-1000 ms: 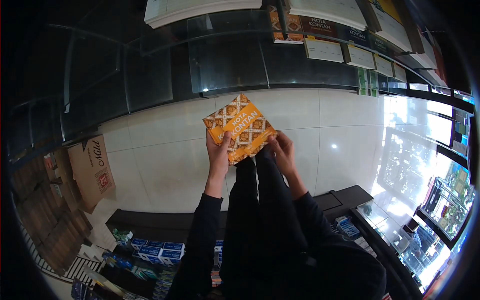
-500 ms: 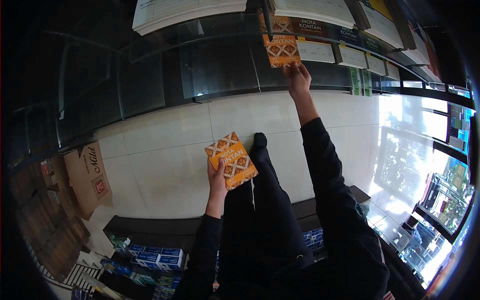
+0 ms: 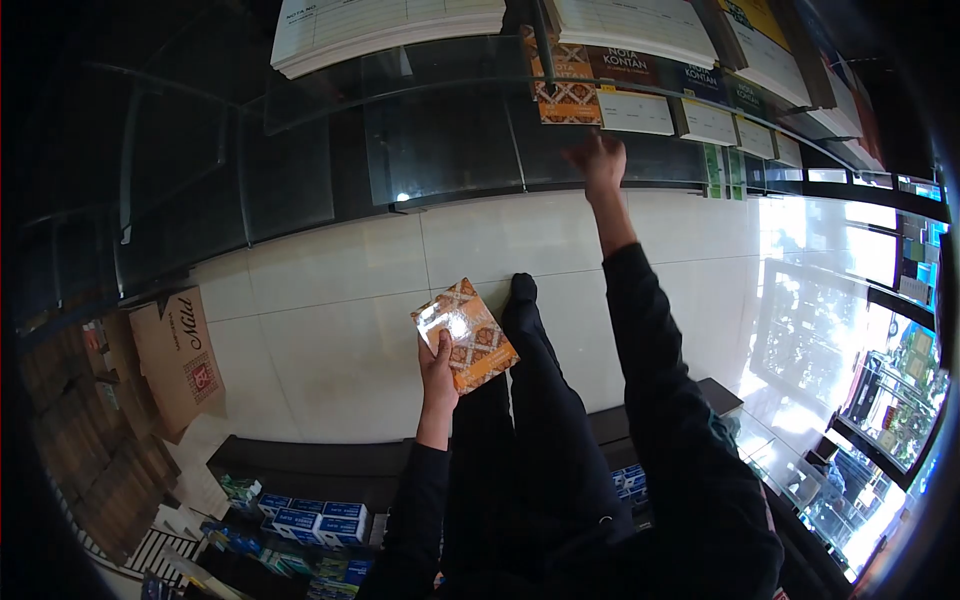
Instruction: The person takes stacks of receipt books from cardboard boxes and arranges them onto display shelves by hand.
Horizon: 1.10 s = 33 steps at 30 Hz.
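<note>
In my left hand [image 3: 437, 380] is an orange receipt book [image 3: 483, 345] with a brown-and-white batik-like pattern, thumb across its cover. A bright glare hides part of the cover title. My right hand [image 3: 602, 165] is just in front of the glass shelf, somewhat blurred, with nothing in it and its fingers apart. Just beyond its fingertips another orange book marked "Nota Kontan" [image 3: 570, 104] lies on the shelf, apart from the hand. A brown "Nota Kontan" book [image 3: 625, 65] and darker ones lie to its right.
White form pads [image 3: 390, 30] are stacked on the upper glass shelf. White pads with yellow labels [image 3: 637, 113] line the lower shelf. A brown carton [image 3: 175, 350] stands on the tiled floor at left. Blue-and-white boxes [image 3: 300, 522] fill a low shelf near my legs.
My right hand has let go of the orange book on the shelf and drawn back slightly. That book sits a little farther in. The left-hand book has tilted, catching glare.
</note>
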Tool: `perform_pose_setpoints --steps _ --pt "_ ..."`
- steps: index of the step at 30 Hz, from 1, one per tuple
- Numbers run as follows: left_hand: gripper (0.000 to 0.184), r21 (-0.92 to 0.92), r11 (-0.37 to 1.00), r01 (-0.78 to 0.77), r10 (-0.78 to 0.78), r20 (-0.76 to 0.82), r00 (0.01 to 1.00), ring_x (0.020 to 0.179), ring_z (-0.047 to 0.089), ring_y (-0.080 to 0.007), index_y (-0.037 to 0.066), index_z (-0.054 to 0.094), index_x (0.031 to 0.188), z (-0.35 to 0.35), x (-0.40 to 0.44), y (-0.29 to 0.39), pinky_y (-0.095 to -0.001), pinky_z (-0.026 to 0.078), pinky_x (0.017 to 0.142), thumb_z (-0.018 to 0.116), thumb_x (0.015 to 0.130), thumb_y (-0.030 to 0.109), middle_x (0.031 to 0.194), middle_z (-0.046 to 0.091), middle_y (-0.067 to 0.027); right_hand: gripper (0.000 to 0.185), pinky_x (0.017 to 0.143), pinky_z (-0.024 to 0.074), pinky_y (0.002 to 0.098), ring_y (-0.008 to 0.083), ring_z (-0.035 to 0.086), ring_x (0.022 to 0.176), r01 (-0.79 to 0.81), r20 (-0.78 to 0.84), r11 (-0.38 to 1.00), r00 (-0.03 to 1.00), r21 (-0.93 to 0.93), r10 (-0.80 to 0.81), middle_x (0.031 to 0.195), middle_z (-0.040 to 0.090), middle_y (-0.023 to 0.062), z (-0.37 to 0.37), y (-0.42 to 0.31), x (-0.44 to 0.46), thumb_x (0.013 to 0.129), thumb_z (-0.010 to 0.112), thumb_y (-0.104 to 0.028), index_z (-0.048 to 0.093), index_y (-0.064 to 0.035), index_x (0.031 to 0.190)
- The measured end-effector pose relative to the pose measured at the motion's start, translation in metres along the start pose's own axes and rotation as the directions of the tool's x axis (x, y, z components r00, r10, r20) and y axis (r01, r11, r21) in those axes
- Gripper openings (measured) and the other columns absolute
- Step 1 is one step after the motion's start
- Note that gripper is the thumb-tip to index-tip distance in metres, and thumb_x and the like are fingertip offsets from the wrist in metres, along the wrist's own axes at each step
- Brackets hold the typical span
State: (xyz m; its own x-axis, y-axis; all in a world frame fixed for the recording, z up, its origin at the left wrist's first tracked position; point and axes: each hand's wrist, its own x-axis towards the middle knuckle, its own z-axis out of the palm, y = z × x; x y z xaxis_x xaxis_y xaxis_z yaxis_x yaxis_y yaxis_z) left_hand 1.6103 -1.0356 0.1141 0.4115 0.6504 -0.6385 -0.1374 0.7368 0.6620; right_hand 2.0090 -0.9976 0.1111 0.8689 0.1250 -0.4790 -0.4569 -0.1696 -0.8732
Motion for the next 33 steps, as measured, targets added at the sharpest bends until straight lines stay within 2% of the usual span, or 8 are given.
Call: perform_pose_setpoints --steps 1,2,4,8,9,15,18,33 --pt "0.057 -0.005 1.0 -0.004 0.004 0.011 1.0 0.12 0.05 -0.0174 0.003 0.037 0.138 -0.001 0.001 -0.002 -0.0348 0.043 0.1 0.061 0.096 0.032 0.131 0.05 -0.0086 0.036 0.078 0.0554 0.0368 0.0256 0.063 0.098 0.054 -0.075 0.989 0.995 -0.139 -0.065 0.108 0.061 0.0184 -0.002 -0.003 -0.017 0.087 0.069 -0.013 0.056 -0.0001 0.118" --pt "0.057 -0.009 1.0 -0.007 0.007 0.021 1.0 0.12 0.05 -0.0175 0.003 0.036 0.139 -0.003 0.003 -0.006 -0.0349 0.043 0.1 0.061 0.096 0.032 0.132 0.05 -0.0087 0.037 0.083 0.0522 0.0401 0.0283 0.06 0.104 0.311 -0.021 0.88 0.94 -0.358 -0.341 0.11 0.06 0.0184 -0.006 -0.002 -0.022 0.085 0.07 -0.012 0.056 -0.0017 0.118" --pt "0.058 -0.005 1.0 -0.006 0.006 0.033 0.999 0.12 0.05 -0.0177 0.003 0.036 0.139 -0.005 0.002 -0.009 -0.0351 0.043 0.101 0.061 0.096 0.032 0.132 0.049 -0.009 0.041 0.093 0.0459 0.0468 0.0335 0.054 0.114 0.663 0.244 0.362 0.639 -0.656 -0.729 0.115 0.059 0.0184 -0.015 0.0 -0.027 0.08 0.071 -0.009 0.057 -0.0049 0.118" --pt "0.06 0.035 0.999 -0.001 0.0 0.028 1.0 0.12 0.05 -0.0185 0.002 0.034 0.14 -0.003 0.0 -0.01 -0.0354 0.043 0.101 0.061 0.095 0.033 0.131 0.05 -0.0099 0.058 0.1 0.0374 0.0534 0.0393 0.037 0.132 0.809 0.531 0.013 0.398 -0.588 -0.748 0.136 0.047 0.0163 -0.005 -0.01 0.005 0.076 0.074 -0.01 0.056 -0.0234 0.129" --pt "0.061 0.045 0.999 -0.002 0.001 0.021 1.0 0.12 0.05 -0.0188 0.002 0.034 0.14 -0.003 0.0 -0.011 -0.0354 0.043 0.101 0.061 0.095 0.034 0.131 0.05 -0.0101 0.064 0.103 0.0366 0.0528 0.0395 0.036 0.134 0.778 0.552 -0.025 0.422 -0.628 -0.719 0.142 0.043 0.0155 0.0 -0.013 0.013 0.076 0.075 -0.011 0.054 -0.0314 0.133" --pt "0.059 0.044 0.999 0.002 -0.003 0.027 1.0 0.119 0.051 -0.0191 0.003 0.034 0.14 -0.003 -0.004 -0.007 -0.0348 0.044 0.1 0.061 0.096 0.032 0.131 0.05 -0.0102 0.056 0.106 0.0374 0.0522 0.0371 0.039 0.133 0.86 0.705 0.031 0.437 -0.51 -0.559 0.142 0.045 0.0163 0.015 -0.028 0.049 0.076 0.074 -0.011 0.059 -0.0259 0.129" --pt "0.057 0.03 1.0 -0.002 0.002 0.002 1.0 0.118 0.052 -0.0184 0.003 0.035 0.139 -0.011 -0.002 -0.016 -0.0344 0.044 0.099 0.06 0.096 0.031 0.13 0.05 -0.0096 0.043 0.097 0.0438 0.0471 0.0397 0.05 0.119 0.931 0.734 -0.098 0.209 -0.351 -0.647 0.121 0.058 0.0175 0.021 -0.033 0.063 0.078 0.071 -0.007 0.061 -0.0114 0.12" --pt "0.054 0.027 1.0 -0.007 0.008 -0.024 1.0 0.115 0.053 -0.0167 0.003 0.038 0.137 -0.011 -0.004 -0.02 -0.033 0.045 0.096 0.06 0.096 0.031 0.126 0.053 -0.0087 0.031 0.094 0.0431 0.0499 0.0441 0.052 0.114 0.893 0.762 -0.007 0.38 -0.45 -0.524 0.121 0.056 0.0246 0.033 -0.027 0.097 0.083 0.064 -0.009 0.059 -0.0021 0.113"
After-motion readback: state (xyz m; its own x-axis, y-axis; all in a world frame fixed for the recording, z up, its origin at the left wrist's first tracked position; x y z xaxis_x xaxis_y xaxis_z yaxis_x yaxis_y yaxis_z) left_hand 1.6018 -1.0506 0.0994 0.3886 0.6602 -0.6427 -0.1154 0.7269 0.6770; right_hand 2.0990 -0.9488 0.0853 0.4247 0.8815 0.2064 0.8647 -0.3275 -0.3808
